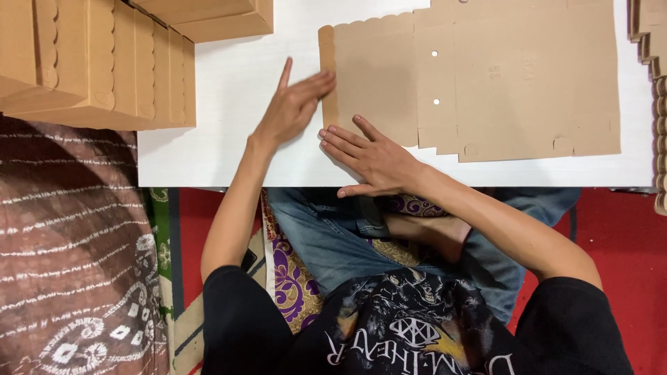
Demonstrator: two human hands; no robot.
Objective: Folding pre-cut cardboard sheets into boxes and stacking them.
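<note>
Brown corrugated card dominates the scene: a flat, unfolded brown cardboard box blank (486,76) with a scalloped left edge lies spread on the white tabletop (229,97), reaching from the table's centre out toward three o'clock. It has two small round punched holes and several cut tabs along its near edge.

The left hand (292,107) lies at the blank's nine o'clock side, fingers straight and held together, their tips resting on the narrow folded flap (327,76) at the scalloped edge — pressing flat, not gripping anything. The right hand (372,156) sits just toward six o'clock of that, palm down on the lower left corner of the blank, fingers spread and extended, thumb stretched along the table's near edge; it too holds nothing in a grasp.

At ten o'clock stands a row of assembled brown cardboard boxes (118,62) with scalloped lids, all closed, so their contents cannot be seen. Another closed brown cardboard box (215,17) sits at eleven o'clock, cut off by the top edge. At three o'clock a stack of brown cardboard pieces (656,104) shows only its edge.

Below the table — blue jeans (326,229) on crossed legs, a red floor mat (618,236), and a brown patterned cloth (69,257) at eight o'clock.
</note>
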